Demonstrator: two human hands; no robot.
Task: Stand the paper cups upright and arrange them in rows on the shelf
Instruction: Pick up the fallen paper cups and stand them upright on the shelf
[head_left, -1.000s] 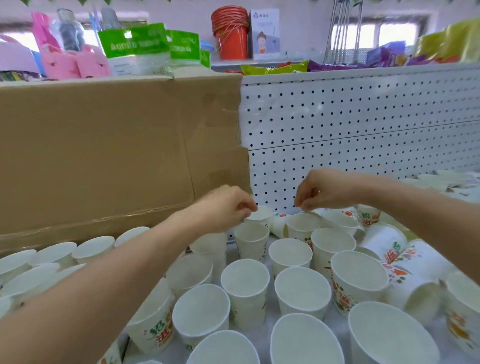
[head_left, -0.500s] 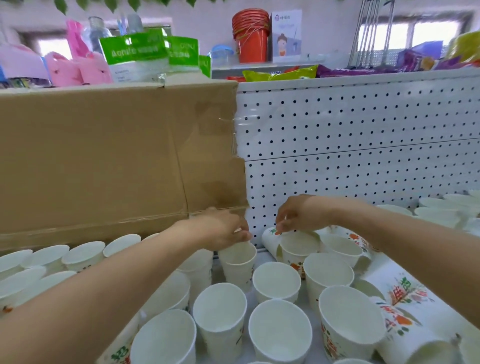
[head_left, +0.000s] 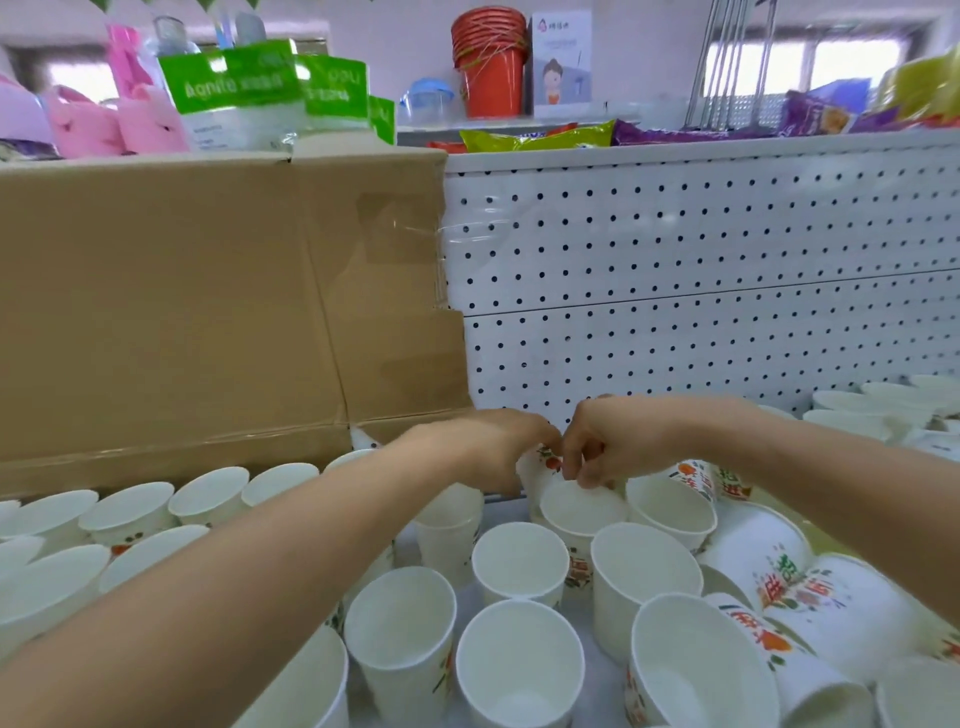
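The fingers (head_left: 548, 435) of my left hand (head_left: 488, 447) are curled round the left side of a tipped cup (head_left: 540, 465), printed in orange and green, at the far side of the shelf (head_left: 605, 680). My right hand (head_left: 618, 441) pinches the same cup from the right, fingers bent. The cup is tilted between both hands, just in front of the white pegboard (head_left: 701, 249). Nearer to me stand the upright cups (head_left: 519, 558), mouths up, packed close in loose rows. To the right the fallen cups (head_left: 769, 566) lie on their sides, touching one another. On the left more cups stand in a row (head_left: 208, 493) along the foot of a cardboard box (head_left: 182, 312).
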